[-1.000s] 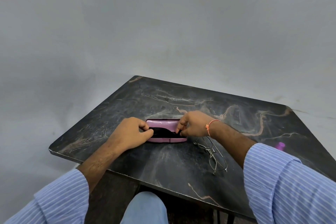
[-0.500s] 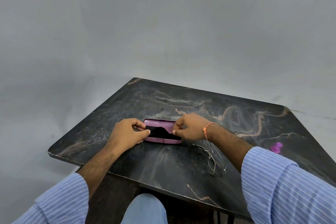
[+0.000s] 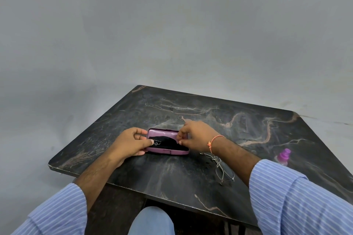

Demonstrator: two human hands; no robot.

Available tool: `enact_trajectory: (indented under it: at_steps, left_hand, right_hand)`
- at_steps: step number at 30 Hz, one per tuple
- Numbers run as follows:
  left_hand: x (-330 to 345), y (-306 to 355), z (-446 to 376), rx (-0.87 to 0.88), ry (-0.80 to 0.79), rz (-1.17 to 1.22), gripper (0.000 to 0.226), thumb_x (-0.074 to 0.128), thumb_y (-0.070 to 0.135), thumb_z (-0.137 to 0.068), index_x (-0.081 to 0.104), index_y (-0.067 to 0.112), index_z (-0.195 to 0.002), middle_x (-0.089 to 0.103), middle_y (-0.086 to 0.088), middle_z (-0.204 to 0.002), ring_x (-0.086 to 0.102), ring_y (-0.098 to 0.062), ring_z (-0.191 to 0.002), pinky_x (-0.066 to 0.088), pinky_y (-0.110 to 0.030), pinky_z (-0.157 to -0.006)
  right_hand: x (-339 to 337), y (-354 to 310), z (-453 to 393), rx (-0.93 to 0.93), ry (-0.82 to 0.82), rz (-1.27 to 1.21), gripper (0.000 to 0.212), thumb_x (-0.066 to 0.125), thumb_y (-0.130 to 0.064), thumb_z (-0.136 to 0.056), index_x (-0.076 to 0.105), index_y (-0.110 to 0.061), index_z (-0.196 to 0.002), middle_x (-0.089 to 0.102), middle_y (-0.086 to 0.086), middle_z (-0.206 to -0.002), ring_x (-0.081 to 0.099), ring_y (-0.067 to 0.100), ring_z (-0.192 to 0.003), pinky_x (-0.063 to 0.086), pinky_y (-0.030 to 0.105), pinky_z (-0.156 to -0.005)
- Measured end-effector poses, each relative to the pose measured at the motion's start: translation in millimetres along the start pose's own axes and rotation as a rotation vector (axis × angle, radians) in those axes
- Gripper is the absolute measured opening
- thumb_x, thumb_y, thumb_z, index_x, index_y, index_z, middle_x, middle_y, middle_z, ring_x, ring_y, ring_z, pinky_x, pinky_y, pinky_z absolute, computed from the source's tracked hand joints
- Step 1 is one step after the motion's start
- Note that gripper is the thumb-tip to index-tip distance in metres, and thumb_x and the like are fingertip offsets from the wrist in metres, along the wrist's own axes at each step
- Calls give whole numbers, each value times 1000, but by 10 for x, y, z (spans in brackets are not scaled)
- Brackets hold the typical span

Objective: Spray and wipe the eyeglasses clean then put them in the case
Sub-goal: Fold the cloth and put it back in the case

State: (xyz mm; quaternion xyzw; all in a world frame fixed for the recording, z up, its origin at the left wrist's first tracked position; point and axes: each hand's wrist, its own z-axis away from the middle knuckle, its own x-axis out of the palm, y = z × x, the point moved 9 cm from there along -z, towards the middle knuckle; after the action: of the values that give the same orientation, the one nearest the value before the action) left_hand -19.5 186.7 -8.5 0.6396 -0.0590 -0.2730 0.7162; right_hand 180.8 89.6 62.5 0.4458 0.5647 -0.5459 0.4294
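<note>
Both hands grasp the pink case (image 3: 168, 143) mid-worktop, the left hand (image 3: 131, 144) at its left end, the right hand (image 3: 196, 136) pinching the black cloth (image 3: 168, 144) inside. The eyeglasses (image 3: 222, 168) lie just under the right forearm: a careless drag could sweep them off the near edge. The spray bottle (image 3: 284, 156) stands far right.

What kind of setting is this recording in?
Probably a bare indoor room with a small work table, not a fitted workshop or a furnished home space. Cues: a dark marble-patterned table standing against a plain grey wall, and the seated person's knee below the table edge.
</note>
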Motion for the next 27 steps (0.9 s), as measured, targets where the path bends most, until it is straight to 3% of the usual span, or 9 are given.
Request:
enact_trajectory:
  at_steps: [2, 4, 6, 8, 11, 16, 21, 25, 27]
  left_hand:
    - [-32, 125, 50, 103, 36, -252, 30, 85, 38, -94, 69, 28, -118, 73, 5, -113, 77, -15, -90, 67, -31, -72]
    - [-64, 297, 131, 296, 114, -556, 33, 81, 56, -91, 70, 37, -116, 65, 17, -117, 73, -9, -95, 57, -26, -77]
    - [-26, 408, 233, 519, 89, -672, 33, 78, 61, -91, 73, 40, -116, 59, 22, -120, 67, -2, -99, 52, -24, -83]
    - [58, 406, 322, 675, -13, -768, 35, 72, 63, -93, 77, 41, -120, 56, 27, -124, 62, 3, -109, 54, -23, -90]
    - [124, 289, 355, 747, -64, -938, 47, 56, 69, -96, 78, 41, -127, 59, 31, -128, 57, 4, -111, 59, -28, -90]
    - [123, 248, 390, 791, -15, -914, 30, 65, 61, -99, 80, 42, -116, 67, 31, -110, 59, 1, -102, 59, -30, -84]
    - [40, 204, 424, 827, 82, -818, 31, 67, 73, -90, 77, 44, -93, 70, 32, -96, 61, 1, -95, 57, -26, -76]
    - [40, 176, 447, 854, 111, -813, 25, 75, 68, -87, 74, 44, -89, 70, 31, -96, 62, 0, -95, 56, -24, -74]
    - [36, 173, 449, 843, 98, -786, 22, 78, 65, -86, 75, 44, -94, 69, 30, -107, 62, 2, -102, 53, -18, -77]
  right_hand:
    - [-34, -18, 25, -6, 18, -2, 13, 73, -32, -93, 81, -30, -104, 72, -7, -101, 67, 16, -99, 56, 37, -92]
    - [-42, -47, 60, -29, 7, 2, 15, 72, -38, -94, 80, -28, -100, 72, -6, -100, 67, 16, -103, 53, 35, -94]
    - [-5, -80, 101, -41, -51, 54, 25, 70, -49, -92, 80, -26, -96, 73, -6, -98, 68, 15, -97, 48, 28, -89]
    - [65, -112, 132, -50, -117, 169, 39, 68, -63, -88, 80, -28, -99, 72, -5, -97, 67, 19, -93, 53, 32, -79]
    - [156, -161, 155, -80, -157, 323, 48, 64, -69, -85, 79, -28, -104, 69, -3, -100, 67, 24, -97, 59, 38, -79]
    - [145, -237, 176, -116, -124, 334, 34, 68, -58, -89, 79, -31, -106, 69, -5, -106, 66, 24, -103, 58, 38, -80]
    - [138, -273, 228, -154, -89, 348, 30, 68, -50, -94, 80, -30, -113, 70, -5, -109, 66, 24, -104, 51, 33, -73]
    - [123, -274, 270, -163, -59, 334, 28, 69, -48, -95, 80, -31, -113, 70, -5, -108, 66, 23, -103, 50, 33, -73]
    - [116, -258, 290, -151, -48, 312, 27, 69, -48, -95, 80, -31, -113, 69, -6, -109, 66, 22, -104, 50, 32, -74]
